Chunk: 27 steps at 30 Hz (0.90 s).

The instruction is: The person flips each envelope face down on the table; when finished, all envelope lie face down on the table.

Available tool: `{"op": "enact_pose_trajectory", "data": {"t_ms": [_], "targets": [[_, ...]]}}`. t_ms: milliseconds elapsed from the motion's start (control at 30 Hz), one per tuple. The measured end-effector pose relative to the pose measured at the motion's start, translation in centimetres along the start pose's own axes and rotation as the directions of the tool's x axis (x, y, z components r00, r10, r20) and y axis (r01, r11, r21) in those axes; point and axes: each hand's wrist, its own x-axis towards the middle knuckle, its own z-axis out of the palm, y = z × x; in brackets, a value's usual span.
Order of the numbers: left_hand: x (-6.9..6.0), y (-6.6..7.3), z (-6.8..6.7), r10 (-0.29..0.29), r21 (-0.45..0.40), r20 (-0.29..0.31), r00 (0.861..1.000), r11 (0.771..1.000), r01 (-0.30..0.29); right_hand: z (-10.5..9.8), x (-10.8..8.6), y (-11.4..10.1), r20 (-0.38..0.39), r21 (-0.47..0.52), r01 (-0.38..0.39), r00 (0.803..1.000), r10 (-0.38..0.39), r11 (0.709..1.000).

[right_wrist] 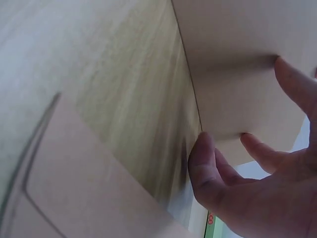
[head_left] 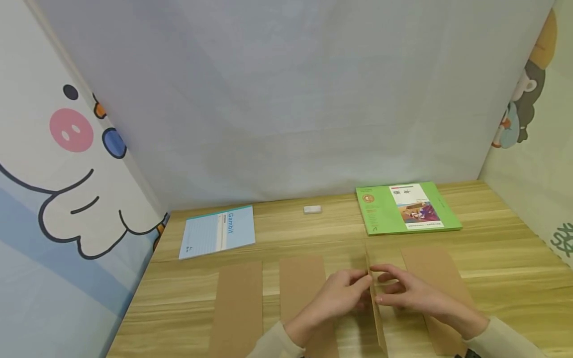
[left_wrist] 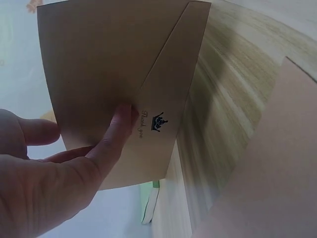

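A brown kraft envelope [head_left: 375, 308] stands on its edge on the table, seen nearly side-on in the head view. In the left wrist view the envelope [left_wrist: 109, 54] shows a flap seam, a small dark crown and the words "Thank you". My left hand [head_left: 342, 296] pinches it from the left, a fingertip pressed beside the print. On the opposite, plain side, my right hand [head_left: 414, 293] has its fingers spread, and fingertips touch the envelope [right_wrist: 233, 89]. Flat brown pieces lie on both sides: one [head_left: 239, 303] far left, one [head_left: 302, 283] partly under my left arm, one [head_left: 434, 273] under my right arm.
A light blue Gambit notebook [head_left: 219, 231] lies at the back left of the wooden table [head_left: 286, 238]. Behind the hands is a small whitish block [head_left: 312, 209]. A green book [head_left: 380, 211] lies at the back right, near the grey curtain [head_left: 286, 99].
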Motion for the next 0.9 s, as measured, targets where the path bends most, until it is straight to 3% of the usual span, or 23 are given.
{"op": "enact_pose_trajectory", "data": {"t_ms": [200, 400, 733, 900], "targets": [[-0.1, 0.0, 0.0, 0.040, -0.070, -0.032, 0.999, 0.997, -0.042, 0.1, 0.0, -0.1, -0.018, -0.047, -0.005, 1.000, 0.004, 0.999], [-0.4, -0.1, -0.4, 0.075, -0.122, -0.039, 0.996, 0.989, -0.079, -0.2, 0.2, -0.1, 0.000, -0.005, 0.014, 1.000, -0.014, 1.000], [-0.5, -1.0, -1.0, 0.027, -0.197, -0.155, 0.987, 0.979, -0.058, -0.7, -0.3, 0.2, -0.014, -0.043, 0.031, 0.999, -0.031, 0.999], [-0.7, -1.3, -1.5, -0.006, -0.155, -0.200, 0.980, 0.988, -0.025, -0.9, -0.6, 0.5, -0.024, -0.124, 0.064, 0.997, -0.068, 0.990]]}}
